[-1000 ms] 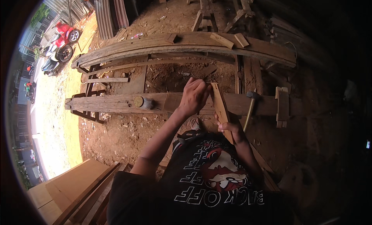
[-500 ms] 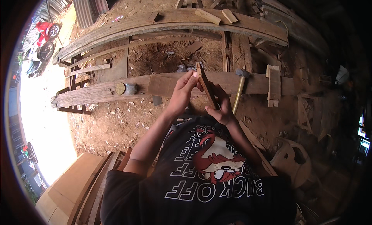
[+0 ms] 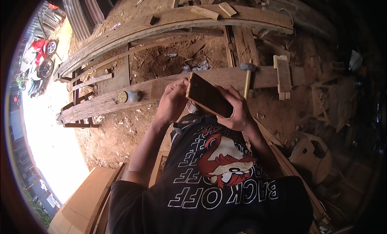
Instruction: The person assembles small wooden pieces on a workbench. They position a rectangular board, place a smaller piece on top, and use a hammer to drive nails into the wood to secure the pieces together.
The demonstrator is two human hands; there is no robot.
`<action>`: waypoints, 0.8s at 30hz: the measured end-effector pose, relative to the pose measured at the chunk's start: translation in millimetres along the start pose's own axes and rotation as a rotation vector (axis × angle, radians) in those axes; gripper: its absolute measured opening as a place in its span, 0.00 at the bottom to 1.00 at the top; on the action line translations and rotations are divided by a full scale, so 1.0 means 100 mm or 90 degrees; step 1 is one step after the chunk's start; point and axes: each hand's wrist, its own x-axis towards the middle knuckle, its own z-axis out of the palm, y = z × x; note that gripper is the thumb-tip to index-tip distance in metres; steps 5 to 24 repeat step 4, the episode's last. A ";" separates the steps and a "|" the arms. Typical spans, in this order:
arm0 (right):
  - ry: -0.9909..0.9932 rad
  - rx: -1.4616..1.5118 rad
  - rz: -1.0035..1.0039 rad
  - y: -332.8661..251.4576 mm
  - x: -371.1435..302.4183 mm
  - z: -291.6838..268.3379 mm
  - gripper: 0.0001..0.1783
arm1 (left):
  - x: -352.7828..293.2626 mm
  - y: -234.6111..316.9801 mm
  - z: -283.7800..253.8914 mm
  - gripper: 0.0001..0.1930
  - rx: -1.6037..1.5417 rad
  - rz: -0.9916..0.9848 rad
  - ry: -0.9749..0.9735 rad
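A short brown wooden board (image 3: 209, 97) is held up tilted in front of my shirt, its broad face showing. My right hand (image 3: 235, 109) grips its right end, the thumb along the lower edge and the fingers behind. Closed at the other end is my left hand (image 3: 171, 100), its curled fingers against the board's rough, notched left edge; what they pinch there is hidden. Beyond the board, a hammer (image 3: 247, 79) with a grey head and a yellowish handle rests on a long plank (image 3: 264, 77).
On the plank's left part stands a jar with a round lid (image 3: 123, 97). A wooden piece (image 3: 282, 76) lies across its right part. Farther off, a long beam (image 3: 169, 24) carries several offcuts. A cut wooden panel (image 3: 312, 157) sits at lower right, and boards (image 3: 84, 193) at lower left.
The board has turned from nearly edge-on to showing its broad face. My left hand has moved left and down with its fingers curled in. The whole view has shifted slightly.
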 end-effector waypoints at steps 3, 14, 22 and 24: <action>-0.067 0.085 0.048 -0.02 -0.06 -0.04 0.47 | -0.05 0.01 0.14 0.09 -0.087 0.042 -0.024; -0.064 0.180 0.039 -0.02 -0.04 0.03 0.47 | -0.07 -0.01 0.22 0.09 -0.118 0.048 -0.002; -0.064 0.180 0.039 -0.02 -0.04 0.03 0.47 | -0.07 -0.01 0.22 0.09 -0.118 0.048 -0.002; -0.064 0.180 0.039 -0.02 -0.04 0.03 0.47 | -0.07 -0.01 0.22 0.09 -0.118 0.048 -0.002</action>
